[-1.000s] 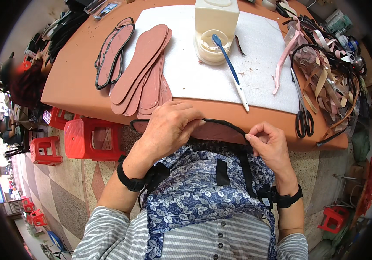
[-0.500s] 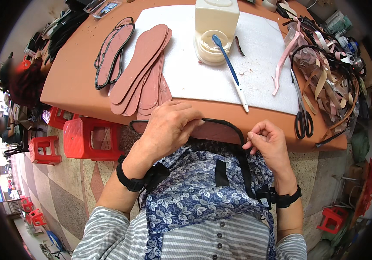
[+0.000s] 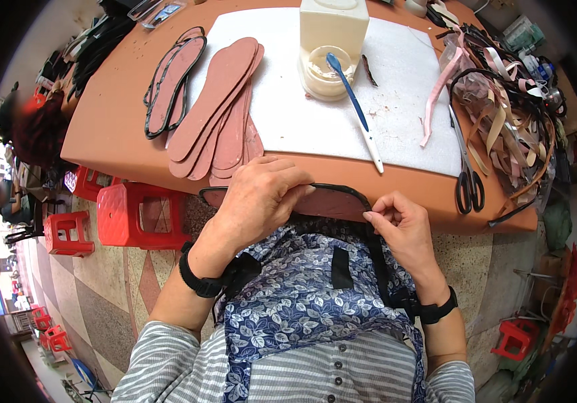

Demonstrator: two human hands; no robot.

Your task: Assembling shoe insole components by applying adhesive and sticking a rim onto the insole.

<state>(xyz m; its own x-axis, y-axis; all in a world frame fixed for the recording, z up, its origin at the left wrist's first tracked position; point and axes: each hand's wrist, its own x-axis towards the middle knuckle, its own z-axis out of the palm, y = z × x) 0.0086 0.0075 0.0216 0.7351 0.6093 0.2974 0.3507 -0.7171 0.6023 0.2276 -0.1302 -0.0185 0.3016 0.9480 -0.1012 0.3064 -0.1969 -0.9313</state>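
A reddish-brown shoe insole (image 3: pixel 332 203) with a black edging strip (image 3: pixel 342 190) lies across my lap, just below the table's front edge. My left hand (image 3: pixel 261 198) lies flat over the insole's left half and presses it down. My right hand (image 3: pixel 399 225) pinches the black strip at the insole's right end, where the strip hangs down over my blue flowered apron (image 3: pixel 302 295). Both wrists wear black bands.
The orange table (image 3: pixel 110 127) bears a white mat (image 3: pixel 308 117), a fan of bare insoles (image 3: pixel 218 107), two black-edged insoles (image 3: pixel 174 77), a glue pot (image 3: pixel 322 70) with a blue brush (image 3: pixel 355 111), scissors (image 3: pixel 468 181) and a heap of straps (image 3: pixel 503 114). Red stools (image 3: pixel 134 215) stand at the left.
My right hand has shifted slightly along the black strip at the insole's right end. My left hand stays pressed on the insole.
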